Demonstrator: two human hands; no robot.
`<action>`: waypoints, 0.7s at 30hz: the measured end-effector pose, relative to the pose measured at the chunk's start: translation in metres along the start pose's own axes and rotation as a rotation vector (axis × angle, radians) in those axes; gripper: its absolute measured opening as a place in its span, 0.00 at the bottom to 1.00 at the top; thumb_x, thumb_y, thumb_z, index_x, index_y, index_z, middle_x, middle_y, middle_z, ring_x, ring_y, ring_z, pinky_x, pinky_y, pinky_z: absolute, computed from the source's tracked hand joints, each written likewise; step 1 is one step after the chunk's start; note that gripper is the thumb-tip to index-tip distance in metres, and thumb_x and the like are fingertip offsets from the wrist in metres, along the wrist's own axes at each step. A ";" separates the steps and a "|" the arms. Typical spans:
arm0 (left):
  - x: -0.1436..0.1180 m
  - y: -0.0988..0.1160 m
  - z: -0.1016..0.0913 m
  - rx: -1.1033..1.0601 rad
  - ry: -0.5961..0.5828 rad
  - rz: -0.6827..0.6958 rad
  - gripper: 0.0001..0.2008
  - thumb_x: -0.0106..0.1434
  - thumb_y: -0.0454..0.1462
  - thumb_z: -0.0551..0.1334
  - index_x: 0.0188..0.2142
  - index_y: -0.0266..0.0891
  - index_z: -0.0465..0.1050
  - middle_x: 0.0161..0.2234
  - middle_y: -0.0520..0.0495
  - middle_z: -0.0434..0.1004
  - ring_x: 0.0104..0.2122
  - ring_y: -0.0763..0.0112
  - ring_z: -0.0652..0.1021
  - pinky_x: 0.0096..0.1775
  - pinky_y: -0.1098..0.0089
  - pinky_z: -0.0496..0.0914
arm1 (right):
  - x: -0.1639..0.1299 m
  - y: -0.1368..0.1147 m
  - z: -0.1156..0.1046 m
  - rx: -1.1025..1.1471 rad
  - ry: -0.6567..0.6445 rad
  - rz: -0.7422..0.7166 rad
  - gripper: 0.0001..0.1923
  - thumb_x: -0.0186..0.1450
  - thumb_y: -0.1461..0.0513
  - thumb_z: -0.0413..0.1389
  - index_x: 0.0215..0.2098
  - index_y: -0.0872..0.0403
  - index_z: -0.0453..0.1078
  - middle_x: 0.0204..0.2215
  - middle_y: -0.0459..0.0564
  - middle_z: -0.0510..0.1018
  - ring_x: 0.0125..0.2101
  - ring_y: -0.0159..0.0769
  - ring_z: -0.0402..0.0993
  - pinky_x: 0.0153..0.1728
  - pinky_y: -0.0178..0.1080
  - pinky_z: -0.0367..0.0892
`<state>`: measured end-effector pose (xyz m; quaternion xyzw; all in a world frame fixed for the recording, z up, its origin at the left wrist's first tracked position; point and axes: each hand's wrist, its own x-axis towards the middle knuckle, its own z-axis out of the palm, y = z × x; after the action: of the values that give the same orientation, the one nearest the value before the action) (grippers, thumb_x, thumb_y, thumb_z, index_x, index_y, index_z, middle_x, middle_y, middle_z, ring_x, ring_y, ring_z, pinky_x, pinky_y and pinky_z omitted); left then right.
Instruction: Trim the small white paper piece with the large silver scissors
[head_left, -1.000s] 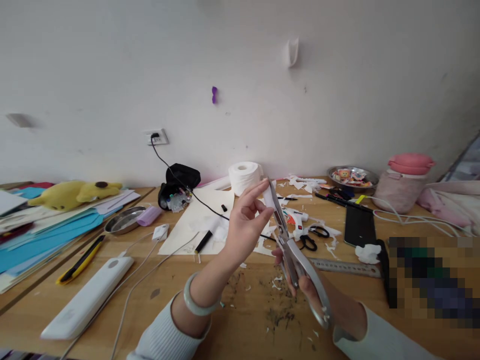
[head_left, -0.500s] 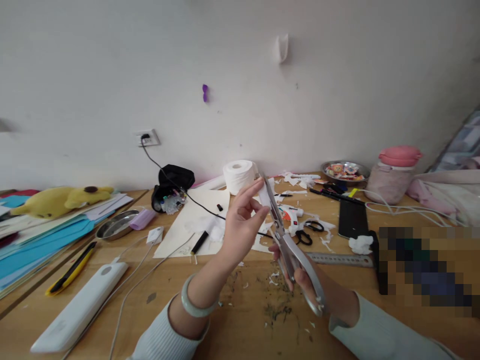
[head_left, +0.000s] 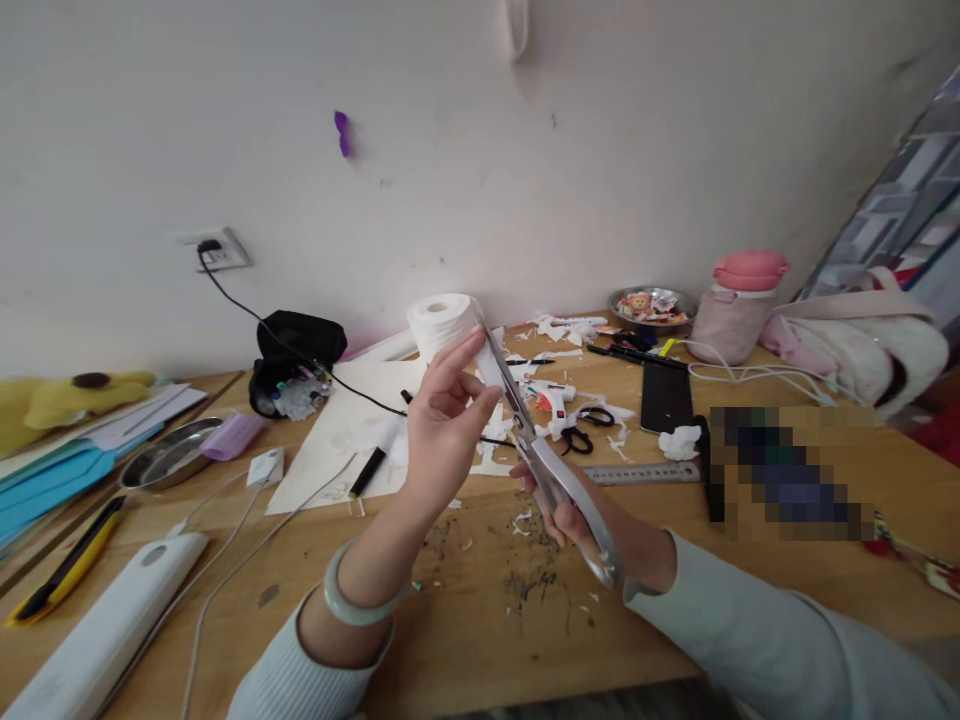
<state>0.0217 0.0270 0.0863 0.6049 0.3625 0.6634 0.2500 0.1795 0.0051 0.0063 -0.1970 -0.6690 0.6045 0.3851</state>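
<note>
- The right hand [head_left: 592,525] is closed around the handles of the scissors [head_left: 551,475], low and right of centre above the worktop [head_left: 480,620].
- The scissors slant up and to the left from that grip; their blades lie nearly together, the tip near the toilet roll [head_left: 439,322] behind.
- The left hand [head_left: 442,435] is raised just left of the blades, thumb and fingertips [head_left: 480,345] pinched on a small white paper piece [head_left: 491,372].
- The paper piece lies against the blades near their upper end, above and left of the right-hand grip.
- A pale bangle [head_left: 352,600] sits on the left wrist.
- Paper scraps [head_left: 525,520] and dark crumbs lie on the worktop under the hands.
- Behind the scissors lie a glue gun [head_left: 551,398], small black scissors [head_left: 585,428] and a steel ruler [head_left: 645,472].
- Left of the hands lie a white sheet [head_left: 330,440], a white power strip [head_left: 105,630] and a yellow knife [head_left: 64,570].
- Further right, near the wall, stands a pink jar [head_left: 739,305].
</note>
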 end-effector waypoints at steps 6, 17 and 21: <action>0.000 -0.003 0.000 0.001 0.006 0.002 0.22 0.53 0.32 0.65 0.48 0.50 0.71 0.54 0.48 0.68 0.26 0.80 0.70 0.30 0.72 0.71 | 0.001 0.003 0.002 0.019 0.020 -0.014 0.34 0.53 0.36 0.47 0.46 0.49 0.61 0.35 0.47 0.62 0.21 0.21 0.56 0.16 0.28 0.57; 0.006 -0.008 -0.008 0.035 0.083 0.085 0.21 0.57 0.31 0.62 0.49 0.49 0.70 0.56 0.48 0.66 0.32 0.78 0.73 0.35 0.73 0.70 | -0.004 0.002 0.005 -0.072 -0.011 -0.026 0.35 0.55 0.37 0.45 0.52 0.48 0.59 0.40 0.52 0.64 0.27 0.27 0.60 0.21 0.31 0.62; 0.009 -0.010 -0.012 0.104 0.150 0.154 0.19 0.58 0.33 0.62 0.50 0.49 0.70 0.55 0.48 0.67 0.43 0.71 0.73 0.39 0.72 0.69 | -0.005 -0.001 0.005 -0.150 -0.061 -0.011 0.32 0.59 0.41 0.46 0.53 0.51 0.58 0.43 0.54 0.65 0.34 0.30 0.64 0.28 0.33 0.66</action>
<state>0.0073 0.0379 0.0839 0.5918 0.3666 0.7043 0.1391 0.1786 -0.0020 0.0062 -0.2030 -0.7250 0.5562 0.3518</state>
